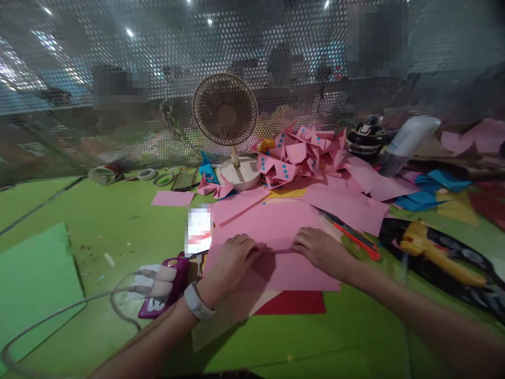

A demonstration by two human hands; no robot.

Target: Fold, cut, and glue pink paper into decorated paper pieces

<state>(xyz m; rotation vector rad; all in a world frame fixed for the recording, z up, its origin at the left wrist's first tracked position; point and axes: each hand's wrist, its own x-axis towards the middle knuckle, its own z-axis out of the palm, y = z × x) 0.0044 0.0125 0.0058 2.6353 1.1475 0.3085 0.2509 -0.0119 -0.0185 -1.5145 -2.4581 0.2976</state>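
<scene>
Both hands are over a large pink sheet of paper (292, 276) in the middle of the table. A narrow pink paper strip (281, 251), which looks like a folded edge, runs between them. My left hand (236, 258), with a pale watch on the wrist, pinches its left end. Closed around the right end are the fingers of my right hand (321, 250). The fingertips are partly hidden, so how the strip joins the sheet cannot be made out. Under the sheet lies a red sheet (294, 303).
Behind, a white fan (225, 113) stands beside a heap of folded pink paper pieces (302, 152). Orange-handled scissors (361, 242) and a yellow glue gun (440, 255) lie right. To the left are a lit phone (199, 229), a purple power strip (163, 289) and a green sheet (37, 295).
</scene>
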